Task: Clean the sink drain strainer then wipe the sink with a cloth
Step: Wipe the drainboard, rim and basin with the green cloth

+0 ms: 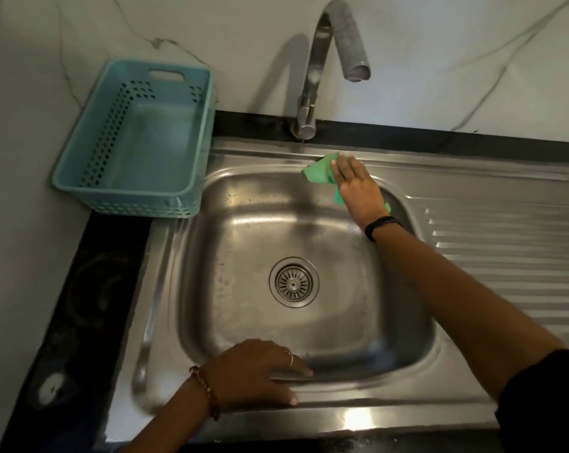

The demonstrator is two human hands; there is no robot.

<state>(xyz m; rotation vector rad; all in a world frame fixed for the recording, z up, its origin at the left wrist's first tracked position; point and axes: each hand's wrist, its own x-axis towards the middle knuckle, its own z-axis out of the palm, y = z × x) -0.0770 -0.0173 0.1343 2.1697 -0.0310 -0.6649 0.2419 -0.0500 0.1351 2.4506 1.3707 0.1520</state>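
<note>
The round metal drain strainer [294,282] sits in the drain at the middle of the steel sink [230,243]. My right hand [355,188] lies flat with straight fingers on a green cloth [319,170], pressing it against the sink's back rim, right of the tap's base. Part of the cloth hangs down below the palm. My left hand [260,371] rests on the sink's front rim, its fingers spread over the edge and holding nothing.
A curved steel tap [312,93] rises behind the basin. A light blue perforated plastic basket [80,165] stands at the back left on the counter. A ribbed draining board [505,256] extends right of the basin. Black counter edging [80,289] runs along the left.
</note>
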